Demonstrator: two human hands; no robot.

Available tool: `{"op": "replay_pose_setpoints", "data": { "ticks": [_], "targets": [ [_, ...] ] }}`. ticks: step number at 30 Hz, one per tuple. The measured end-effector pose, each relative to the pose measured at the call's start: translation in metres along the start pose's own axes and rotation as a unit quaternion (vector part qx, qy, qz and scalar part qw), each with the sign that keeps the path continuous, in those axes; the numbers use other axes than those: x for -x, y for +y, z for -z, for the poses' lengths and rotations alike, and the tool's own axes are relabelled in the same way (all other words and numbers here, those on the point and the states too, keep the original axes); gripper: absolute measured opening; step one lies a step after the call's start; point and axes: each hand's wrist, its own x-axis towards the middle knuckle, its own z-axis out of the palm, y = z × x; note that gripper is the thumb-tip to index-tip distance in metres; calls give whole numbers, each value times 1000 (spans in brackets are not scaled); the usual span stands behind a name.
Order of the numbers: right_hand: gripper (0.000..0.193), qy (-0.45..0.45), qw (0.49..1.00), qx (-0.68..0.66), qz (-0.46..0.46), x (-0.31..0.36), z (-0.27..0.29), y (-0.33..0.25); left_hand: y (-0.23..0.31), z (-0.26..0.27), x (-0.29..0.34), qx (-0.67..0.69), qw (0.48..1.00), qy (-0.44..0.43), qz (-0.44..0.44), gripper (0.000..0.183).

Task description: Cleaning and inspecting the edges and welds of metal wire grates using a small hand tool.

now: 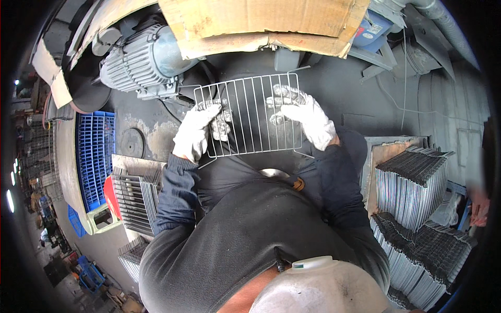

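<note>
A rectangular metal wire rack [252,116] with thin parallel bars is held up in front of my lap. White work gloves with grey, dirty palms cover both hands. My left hand [201,130] grips the rack's left side, its fingers behind the bars and the thumb in front. On the opposite side, my right hand [305,116] holds the right edge, with the fingers reaching around toward the inner bars. Short wire ends stick out at the rack's corners.
A grey electric motor [143,60] stands at the far left, beside a cardboard sheet [261,21]. Stacked wire racks [412,172] fill the right side, and another stack [136,195] stands left. Beyond it is a blue plastic crate [96,156].
</note>
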Motion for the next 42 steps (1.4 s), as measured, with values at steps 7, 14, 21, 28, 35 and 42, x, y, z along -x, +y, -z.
{"op": "replay_pose_setpoints", "data": {
  "ticks": [7, 14, 21, 28, 35, 42],
  "targets": [
    [41, 10, 999, 25, 46, 48, 21, 15, -18, -18, 34, -99, 992, 16, -77, 29],
    [36, 126, 983, 44, 130, 82, -4, 6, -15, -57, 55, -46, 994, -8, -95, 30],
    [37, 103, 979, 50, 169, 88, 6, 9, -15, -67, 68, -125, 981, -19, -150, 28],
    [38, 121, 980, 56, 145, 92, -2, 11, -17, -55, 74, -230, 947, -39, -221, 29],
    [40, 116, 979, 53, 159, 96, -11, 14, -15, -53, 85, -206, 957, -39, -199, 29],
    [39, 109, 979, 28, 167, 98, -21, 19, -20, -45, 88, -160, 966, -62, -194, 29]
  ]
}}
